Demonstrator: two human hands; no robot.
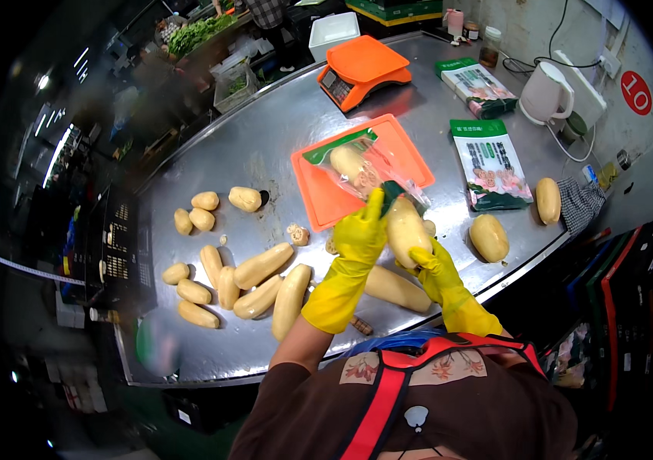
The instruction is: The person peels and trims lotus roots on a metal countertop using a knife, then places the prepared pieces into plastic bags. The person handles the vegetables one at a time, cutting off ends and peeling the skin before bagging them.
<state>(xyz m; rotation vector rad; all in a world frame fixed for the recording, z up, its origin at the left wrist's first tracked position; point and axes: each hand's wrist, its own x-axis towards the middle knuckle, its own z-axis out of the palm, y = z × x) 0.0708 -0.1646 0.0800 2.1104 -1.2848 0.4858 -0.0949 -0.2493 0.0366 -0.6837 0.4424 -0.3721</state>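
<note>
Yellow rubber gloves cover both hands. My right hand (435, 270) grips the near end of a peeled lotus root section (407, 230). The root's far end is at the mouth of a clear printed plastic bag (381, 167), where my left hand (361, 227) holds the bag's edge, index finger extended. Inside the bag lies another pale lotus root piece (349, 164). The bag rests partly on an orange plastic tray (326, 215). A long lotus root (398, 289) lies on the steel table below my hands, and a cut lotus root end (298, 234) sits left of them.
Several lotus root pieces (263, 265) lie on the left of the steel table (234, 149). An orange digital scale (366, 63) stands at the far edge. Printed bag stacks (490, 164), a white electric kettle (545, 92) and a checked cloth (582, 201) are on the right. Another person (269, 23) stands beyond.
</note>
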